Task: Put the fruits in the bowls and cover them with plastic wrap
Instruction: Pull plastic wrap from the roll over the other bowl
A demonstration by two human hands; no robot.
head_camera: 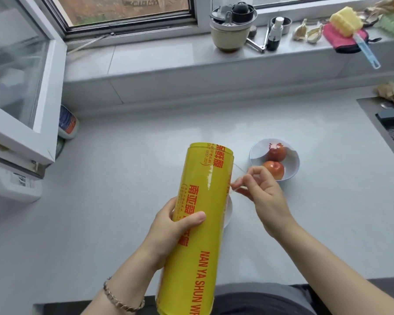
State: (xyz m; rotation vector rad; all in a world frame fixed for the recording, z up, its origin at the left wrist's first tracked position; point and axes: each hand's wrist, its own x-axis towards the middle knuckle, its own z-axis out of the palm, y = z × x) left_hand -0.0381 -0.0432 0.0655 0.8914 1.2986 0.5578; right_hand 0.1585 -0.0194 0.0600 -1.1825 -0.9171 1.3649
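Right hand (263, 194) fingertips pinch thin clear film edge (239, 170) peeled from roll side; remaining fingers curled. Left hand (168, 230) wraps around long yellow plastic wrap roll (203, 214), glossy cylinder with red lettering, thumb across front, held tilted over white countertop (100, 212). One round white bowl (291, 169) just beyond right hand, two smooth red fruits (276, 153) inside. Second white bowl (229, 212) mostly hidden behind roll, contents not visible. Chain bracelet (121, 301) on left wrist. Windowsill behind cluttered: ceramic pot (229, 35), yellow sponge brush (346, 21)
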